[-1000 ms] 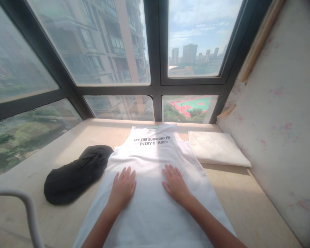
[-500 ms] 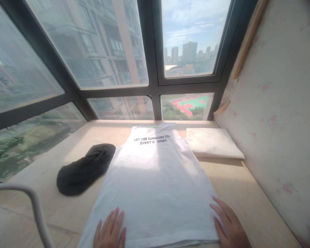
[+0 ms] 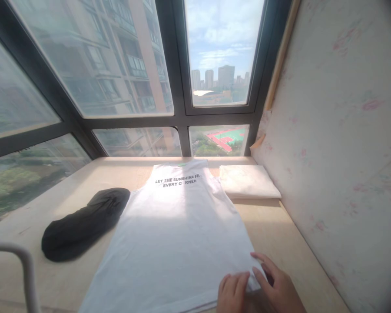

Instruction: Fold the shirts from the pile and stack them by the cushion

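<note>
A white sleeveless shirt (image 3: 169, 243) with dark lettering across its chest lies spread flat, neck end toward the window. Both of my hands are at its lower right corner. My left hand (image 3: 232, 292) has its fingers curled over the bottom hem, its thumb hidden. Just right of it, my right hand (image 3: 278, 284) bends its fingers around the shirt's side edge, with a little cloth raised between the hands. To the shirt's left rests a bunched black cloth item (image 3: 84, 226), its exact kind unclear. A folded white cloth (image 3: 249, 181) lies by the upper right side.
The pale wooden surface (image 3: 263, 221) runs up to dark-framed windows (image 3: 133, 121). Flowered wallpaper covers the wall (image 3: 339, 174) on the right. A curved whitish tube (image 3: 26, 265) rises at the lower left. Sunlight falls across the shirt's upper part.
My left hand has moved from the shirt's lower left over to its lower right corner, beside my right hand. The right fingers have closed in on the edge. The view has turned right.
</note>
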`<action>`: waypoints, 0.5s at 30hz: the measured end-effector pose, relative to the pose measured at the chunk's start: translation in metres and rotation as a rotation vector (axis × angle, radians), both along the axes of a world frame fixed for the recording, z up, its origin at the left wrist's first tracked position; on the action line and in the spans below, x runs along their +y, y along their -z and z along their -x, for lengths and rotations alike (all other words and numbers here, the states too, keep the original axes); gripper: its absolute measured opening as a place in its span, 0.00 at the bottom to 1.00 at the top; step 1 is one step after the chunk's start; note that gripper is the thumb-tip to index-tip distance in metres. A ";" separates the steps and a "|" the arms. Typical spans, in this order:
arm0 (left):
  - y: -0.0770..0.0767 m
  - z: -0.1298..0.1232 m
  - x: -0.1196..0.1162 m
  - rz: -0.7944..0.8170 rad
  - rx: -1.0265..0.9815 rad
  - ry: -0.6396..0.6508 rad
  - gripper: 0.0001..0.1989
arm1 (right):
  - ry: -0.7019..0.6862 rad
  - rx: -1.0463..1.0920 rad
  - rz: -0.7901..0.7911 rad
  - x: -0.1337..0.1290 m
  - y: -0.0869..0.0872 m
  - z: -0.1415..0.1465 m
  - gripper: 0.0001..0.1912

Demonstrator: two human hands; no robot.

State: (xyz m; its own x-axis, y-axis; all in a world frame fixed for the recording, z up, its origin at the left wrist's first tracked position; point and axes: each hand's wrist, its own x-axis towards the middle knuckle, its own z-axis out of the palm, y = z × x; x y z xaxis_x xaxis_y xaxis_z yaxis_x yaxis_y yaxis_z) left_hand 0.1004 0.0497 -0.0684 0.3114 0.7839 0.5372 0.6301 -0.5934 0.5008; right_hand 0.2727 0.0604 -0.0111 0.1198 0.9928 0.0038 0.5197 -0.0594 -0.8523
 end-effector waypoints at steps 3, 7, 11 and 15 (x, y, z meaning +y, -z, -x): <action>-0.024 -0.022 0.004 0.239 -0.047 0.019 0.33 | -0.064 0.095 0.011 -0.001 -0.018 0.008 0.27; -0.055 -0.017 0.015 0.443 -0.189 -0.028 0.11 | -0.231 0.190 -0.010 0.019 -0.035 0.012 0.29; -0.054 -0.007 0.024 0.635 -0.314 -0.128 0.16 | -0.148 0.095 -0.061 0.085 -0.047 0.010 0.24; -0.045 -0.001 0.031 0.702 -0.438 -0.153 0.22 | -0.071 -0.269 0.016 0.174 -0.066 0.015 0.20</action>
